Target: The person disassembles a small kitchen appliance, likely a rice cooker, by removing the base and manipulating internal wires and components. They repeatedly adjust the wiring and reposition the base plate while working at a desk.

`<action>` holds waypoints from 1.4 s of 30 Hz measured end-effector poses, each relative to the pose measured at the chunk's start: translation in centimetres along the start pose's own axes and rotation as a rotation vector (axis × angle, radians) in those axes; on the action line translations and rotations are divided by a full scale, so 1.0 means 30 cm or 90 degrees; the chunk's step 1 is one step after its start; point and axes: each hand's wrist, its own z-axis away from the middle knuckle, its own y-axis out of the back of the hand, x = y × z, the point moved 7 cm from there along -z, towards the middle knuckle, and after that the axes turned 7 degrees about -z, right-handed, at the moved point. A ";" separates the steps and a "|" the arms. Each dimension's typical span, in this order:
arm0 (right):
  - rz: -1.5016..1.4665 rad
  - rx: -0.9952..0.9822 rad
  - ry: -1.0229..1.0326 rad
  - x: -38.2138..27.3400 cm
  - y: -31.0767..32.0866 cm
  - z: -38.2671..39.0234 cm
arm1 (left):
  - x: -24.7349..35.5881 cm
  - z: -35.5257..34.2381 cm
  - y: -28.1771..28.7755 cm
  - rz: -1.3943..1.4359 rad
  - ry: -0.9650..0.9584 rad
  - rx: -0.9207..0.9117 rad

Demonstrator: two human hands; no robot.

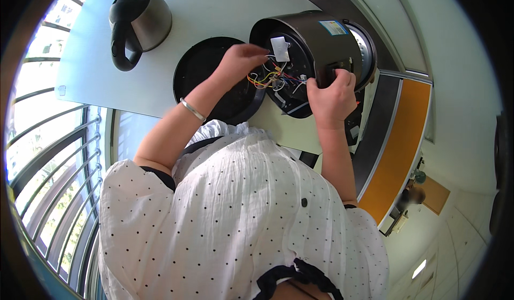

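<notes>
A dark brown rice cooker body lies on its side at the table's far right, its open underside turned to the left. A tangle of coloured wires spills out of it, beside a white tag-like piece. My left hand reaches in from the left, fingers pinched at a thin white wire; the fingertips partly hide it. With my right hand I grip the near side of the cooker's shell, thumb at the rim of the opening. Just left of the cooker, beneath my left forearm, lies a round black base cover.
A steel electric kettle with a black handle stands at the far left of the pale table. Barred windows line the left. An orange and grey panel runs along the right, with a blurred person beyond it.
</notes>
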 end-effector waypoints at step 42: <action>0.018 0.080 -0.062 0.033 -0.015 0.044 | -0.189 0.042 0.001 -0.449 -0.174 -0.088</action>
